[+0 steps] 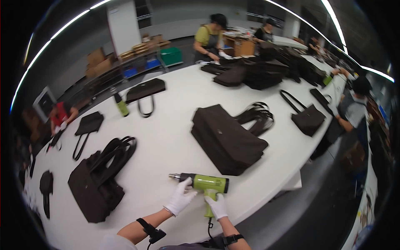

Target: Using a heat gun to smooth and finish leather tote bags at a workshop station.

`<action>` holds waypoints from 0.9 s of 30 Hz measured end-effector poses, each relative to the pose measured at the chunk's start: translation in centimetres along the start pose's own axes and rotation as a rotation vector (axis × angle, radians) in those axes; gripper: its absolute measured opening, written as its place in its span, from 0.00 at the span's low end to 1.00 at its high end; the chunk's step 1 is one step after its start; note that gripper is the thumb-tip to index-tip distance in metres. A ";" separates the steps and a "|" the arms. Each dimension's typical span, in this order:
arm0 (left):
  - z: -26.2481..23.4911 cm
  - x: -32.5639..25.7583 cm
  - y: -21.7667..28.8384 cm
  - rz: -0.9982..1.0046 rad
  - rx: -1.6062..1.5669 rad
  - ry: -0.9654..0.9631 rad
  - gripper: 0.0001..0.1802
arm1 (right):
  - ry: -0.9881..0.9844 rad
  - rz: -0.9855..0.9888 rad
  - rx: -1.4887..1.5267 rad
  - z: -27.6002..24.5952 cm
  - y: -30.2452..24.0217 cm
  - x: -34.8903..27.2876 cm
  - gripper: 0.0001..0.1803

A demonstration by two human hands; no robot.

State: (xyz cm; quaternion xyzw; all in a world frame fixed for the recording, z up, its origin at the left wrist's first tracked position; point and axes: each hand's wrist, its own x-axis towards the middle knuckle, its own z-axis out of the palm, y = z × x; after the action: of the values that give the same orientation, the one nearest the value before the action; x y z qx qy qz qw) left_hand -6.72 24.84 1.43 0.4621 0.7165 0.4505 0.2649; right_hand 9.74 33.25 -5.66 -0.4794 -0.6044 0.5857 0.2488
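Note:
A green and black heat gun with a metal nozzle lies level above the white table near its front edge, nozzle to the left. My right hand, in a white glove, is wrapped round its handle, and a black cord hangs below. My left hand, gloved too, is at the black barrel behind the nozzle with its fingers partly spread; whether it bears any weight is unclear. Just beyond the gun lies a stack of dark brown tote bags, handles to the upper right. Another stack of dark bags lies to the left.
The white table curves away to both sides. A large heap of dark bags covers its far part, with single bags around. A green bottle-shaped tool stands at the far left. Co-workers stand round the table.

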 end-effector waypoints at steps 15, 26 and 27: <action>-1.6 -13.1 -8.7 -0.436 -0.117 -0.278 0.31 | -0.838 -0.153 1.284 -13.2 -4.8 -9.5 0.19; -3.2 -10.9 -10.1 -0.658 -0.621 -0.371 0.27 | -0.190 0.447 1.086 -10.7 6.7 -3.8 0.27; -4.3 -9.5 -8.2 -0.676 -0.594 -0.378 0.27 | -0.151 0.440 1.110 -11.2 5.9 -3.1 0.27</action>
State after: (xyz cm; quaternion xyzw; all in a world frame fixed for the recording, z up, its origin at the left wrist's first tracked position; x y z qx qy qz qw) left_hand -9.54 13.19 -4.26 0.1818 0.6063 0.4324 0.6422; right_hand 22.45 34.93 -8.31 -0.3488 -0.1109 0.8838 0.2914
